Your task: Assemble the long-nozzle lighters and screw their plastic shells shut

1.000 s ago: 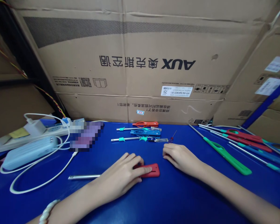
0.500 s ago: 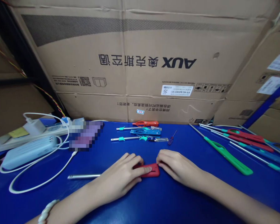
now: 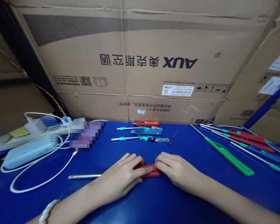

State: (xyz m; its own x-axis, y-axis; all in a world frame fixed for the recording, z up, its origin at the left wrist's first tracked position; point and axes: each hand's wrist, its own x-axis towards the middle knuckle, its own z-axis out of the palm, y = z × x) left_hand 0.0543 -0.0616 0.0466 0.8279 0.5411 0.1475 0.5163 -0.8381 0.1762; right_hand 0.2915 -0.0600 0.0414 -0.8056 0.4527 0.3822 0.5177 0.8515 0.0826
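A long red utility lighter (image 3: pixel 148 175) lies across the blue table in front of me, its metal tube (image 3: pixel 85 176) pointing left. My left hand (image 3: pixel 126 172) is closed round the handle, thumb pressed along the top; the middle of the lighter is hidden beneath it. At the handle's right end, my right hand (image 3: pixel 174 166) has its fingers bunched together on the edge. Behind the hands lie loose lighter parts: an orange-red handle half (image 3: pixel 146 123), a blue handle half (image 3: pixel 146 133) and metal tubes with teal pieces (image 3: pixel 121 139).
A purple screwdriver (image 3: pixel 171 140) lies behind my right hand. Several lighters, including a green one (image 3: pixel 231 157), rest at the right. On the left are a light-blue power bank (image 3: pixel 31 152), a white cable (image 3: pixel 40 189) and a power strip (image 3: pixel 53 128). A cardboard box wall (image 3: pixel 140 81) closes the back.
My right hand has shifted slightly left and down, its fingers now over the lighter's right end. My left hand keeps its hold.
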